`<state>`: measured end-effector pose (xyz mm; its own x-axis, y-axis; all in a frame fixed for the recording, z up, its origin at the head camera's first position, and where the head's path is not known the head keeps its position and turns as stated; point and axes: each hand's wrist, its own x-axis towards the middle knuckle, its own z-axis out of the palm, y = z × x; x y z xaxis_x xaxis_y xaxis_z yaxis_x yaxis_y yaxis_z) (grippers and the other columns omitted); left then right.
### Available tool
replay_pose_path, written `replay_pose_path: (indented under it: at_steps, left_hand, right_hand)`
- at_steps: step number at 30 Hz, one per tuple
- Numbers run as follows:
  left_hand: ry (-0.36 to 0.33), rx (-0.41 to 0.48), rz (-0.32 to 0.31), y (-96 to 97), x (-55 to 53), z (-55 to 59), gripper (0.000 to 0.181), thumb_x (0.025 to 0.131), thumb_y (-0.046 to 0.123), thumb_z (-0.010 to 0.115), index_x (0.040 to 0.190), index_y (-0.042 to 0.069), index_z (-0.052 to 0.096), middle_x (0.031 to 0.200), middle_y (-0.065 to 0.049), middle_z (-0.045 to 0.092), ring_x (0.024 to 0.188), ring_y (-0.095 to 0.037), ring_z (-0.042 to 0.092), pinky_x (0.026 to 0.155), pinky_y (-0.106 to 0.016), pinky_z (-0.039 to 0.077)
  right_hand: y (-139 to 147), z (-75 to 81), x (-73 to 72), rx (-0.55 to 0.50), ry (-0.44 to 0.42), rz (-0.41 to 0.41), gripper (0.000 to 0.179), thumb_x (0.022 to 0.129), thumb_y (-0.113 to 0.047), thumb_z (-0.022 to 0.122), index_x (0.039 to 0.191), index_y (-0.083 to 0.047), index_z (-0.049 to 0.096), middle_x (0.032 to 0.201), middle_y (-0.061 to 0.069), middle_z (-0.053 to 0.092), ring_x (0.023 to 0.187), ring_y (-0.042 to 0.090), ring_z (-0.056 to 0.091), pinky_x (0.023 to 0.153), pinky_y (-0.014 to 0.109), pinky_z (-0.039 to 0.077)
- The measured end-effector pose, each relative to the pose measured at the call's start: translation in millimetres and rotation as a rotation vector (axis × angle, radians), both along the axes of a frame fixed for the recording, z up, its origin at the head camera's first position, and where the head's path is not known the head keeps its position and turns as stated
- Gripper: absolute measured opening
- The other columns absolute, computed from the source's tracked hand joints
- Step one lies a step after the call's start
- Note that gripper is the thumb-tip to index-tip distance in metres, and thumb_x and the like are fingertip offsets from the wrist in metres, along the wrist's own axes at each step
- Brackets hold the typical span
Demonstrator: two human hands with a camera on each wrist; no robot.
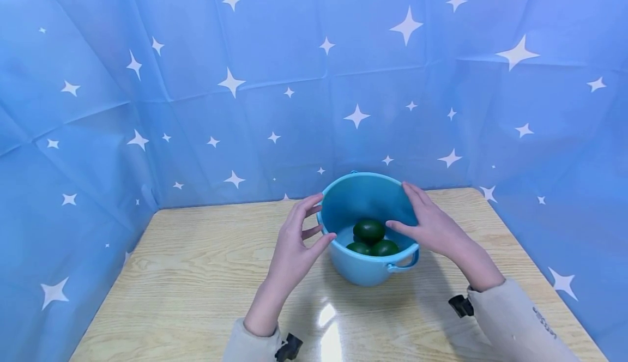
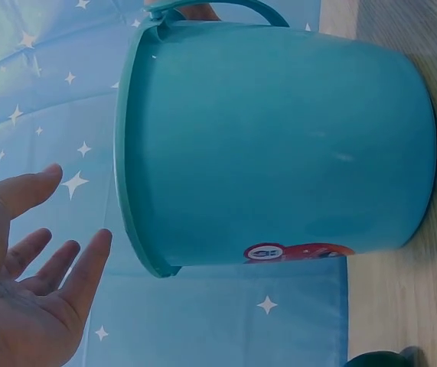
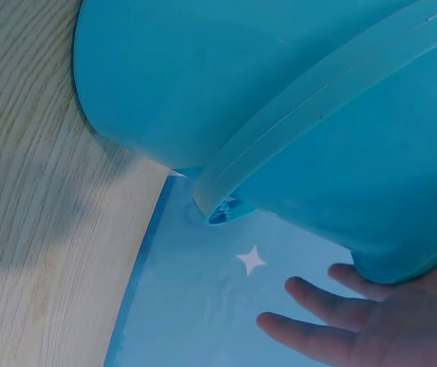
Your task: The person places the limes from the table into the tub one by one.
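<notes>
- A blue bucket [image 1: 364, 272] stands on the worktop [image 1: 206, 275], right of the middle and toward the far side, its mouth facing up.
- Inside it lie three dark green, oval, glossy fruits [image 1: 369, 231]; one shows whole further back, while the near rim partly hides the two in front.
- The fruits are grouped together on the bucket's floor area; whether the back one rests on the others cannot be told.
- The bucket's handle [image 1: 404, 265] hangs down outside the near right part of the rim.
- A red label [image 2: 298, 252] shows on the bucket's outer wall in the left wrist view.
- The left hand [image 1: 294, 242] is at the left rim, fingers spread and gently bent, holding nothing; the left wrist view shows a gap between them and the bucket.
- The right hand [image 1: 432, 223] is at the right rim, fingers spread wide with nothing gripped, the thumb over the mouth; whether it touches the rim cannot be told.
</notes>
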<state>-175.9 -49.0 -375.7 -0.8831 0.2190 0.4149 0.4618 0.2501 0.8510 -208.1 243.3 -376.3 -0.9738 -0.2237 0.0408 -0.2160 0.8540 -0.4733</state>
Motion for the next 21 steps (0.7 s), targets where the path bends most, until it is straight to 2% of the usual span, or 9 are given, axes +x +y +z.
replay_pose_path:
  at_steps: [5,12,18,21]
  left_hand:
    - [-0.002,-0.002,0.010,-1.8,-0.5,0.9,0.067,0.087,0.006,0.076,0.146,0.017,0.047,0.148,-0.004,0.049,0.132,-0.033,0.055,0.092,-0.045,0.059]
    - [-0.003,-0.016,0.017,-4.6,-1.2,0.3,0.065,0.088,0.008,0.075,0.146,0.011,0.047,0.149,-0.003,0.048,0.132,-0.029,0.055,0.092,-0.040,0.059]
    - [-0.010,-0.022,0.023,-6.2,-1.6,0.2,0.064,0.089,0.011,0.075,0.146,0.019,0.047,0.149,-0.002,0.049,0.132,-0.028,0.055,0.093,-0.036,0.059]
    - [-0.013,-0.021,0.025,-7.0,-1.5,0.2,0.063,0.089,0.011,0.075,0.145,0.019,0.048,0.149,-0.001,0.049,0.132,-0.028,0.055,0.093,-0.035,0.059]
  right_hand:
    - [0.4,0.0,-0.2,0.004,0.000,-0.003,0.103,0.093,-0.057,0.061,0.159,0.000,0.007,0.162,0.029,0.015,0.142,0.057,0.028,0.104,0.074,0.038]
    - [0.1,0.7,-0.2,0.009,-0.004,-0.007,0.103,0.093,-0.057,0.061,0.159,0.000,0.007,0.163,0.029,0.015,0.142,0.057,0.028,0.104,0.074,0.038]
    - [-0.4,1.8,0.3,0.002,-0.007,-0.008,0.103,0.093,-0.057,0.061,0.159,0.000,0.007,0.162,0.029,0.015,0.141,0.057,0.028,0.103,0.075,0.038]
    - [-0.3,1.8,0.3,0.003,-0.005,-0.005,0.103,0.093,-0.057,0.061,0.159,0.001,0.007,0.162,0.029,0.016,0.141,0.057,0.028,0.103,0.075,0.038]
